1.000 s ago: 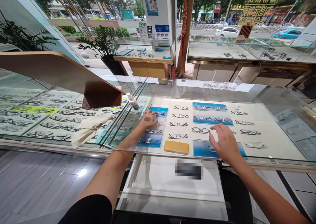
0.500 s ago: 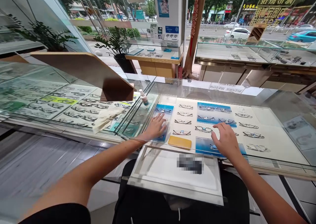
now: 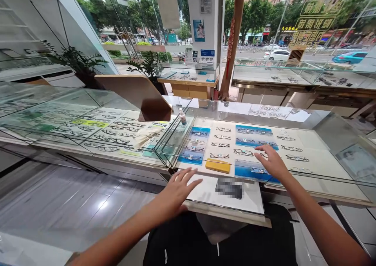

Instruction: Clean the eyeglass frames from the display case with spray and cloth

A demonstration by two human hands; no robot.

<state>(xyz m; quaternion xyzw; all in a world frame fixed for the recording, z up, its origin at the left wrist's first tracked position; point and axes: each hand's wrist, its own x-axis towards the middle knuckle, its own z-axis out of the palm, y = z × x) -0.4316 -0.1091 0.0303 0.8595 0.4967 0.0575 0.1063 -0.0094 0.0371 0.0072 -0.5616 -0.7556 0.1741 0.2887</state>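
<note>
My left hand (image 3: 182, 186) is open with fingers spread, over the left side of a pulled-out white drawer (image 3: 202, 189); it holds nothing, and I cannot tell whether it touches the drawer. In the drawer lies a dark, blurred-out flat object (image 3: 229, 188). My right hand (image 3: 272, 162) is open, fingers slightly bent, at the glass display case (image 3: 331, 193). Below its fingertips are round dark-rimmed glasses (image 3: 243, 152) and a blue display card (image 3: 249, 169). A yellow spectacle case (image 3: 217, 165) sits between the hands, beyond the drawer.
Rows of glasses (image 3: 221, 144) and another blue card (image 3: 196, 144) show through the case. To the left stand a small spray bottle (image 3: 182, 117), a tilted wooden-backed mirror or board (image 3: 132, 92) and a pale cloth (image 3: 147, 136). Further counters (image 3: 190, 76) stand by the window.
My left hand has drawn back from over the glass to the drawer's left side. The drawer now sits further in. My right hand stays nearly in place. The view has tilted up.
</note>
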